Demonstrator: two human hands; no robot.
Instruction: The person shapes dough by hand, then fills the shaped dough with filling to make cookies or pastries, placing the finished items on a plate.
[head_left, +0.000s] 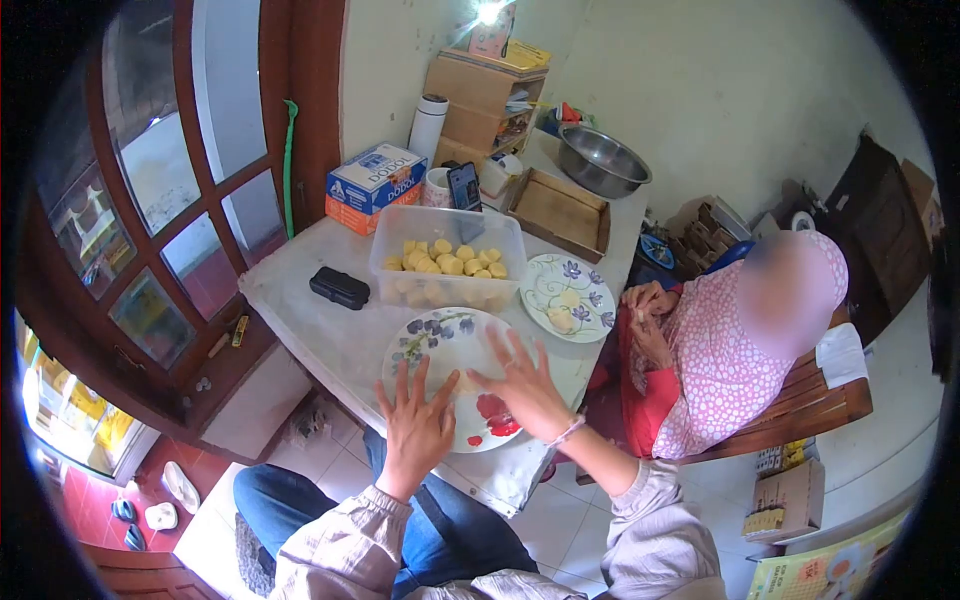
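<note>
My left hand [417,425] is spread over the lower left part of a flowered white plate [475,335], palm down. My right hand [530,392], slightly blurred, is over the plate's right side with its fingers apart. Between the hands, a small pale piece, partly hidden by my fingers, lies on the plate. Behind the plate stands a clear plastic tub [448,225] with many yellow dough pieces [452,266]. A second flowered plate [590,290] to the right bears flat pale dough pieces [562,318].
A black case [340,289] lies left of the tub. Behind are a blue-orange box [376,180], a white bottle [428,127], a phone [464,188], a cardboard tray [560,215] and a metal bowl [604,162]. A person [715,350] sits at the right, hands together near the table edge.
</note>
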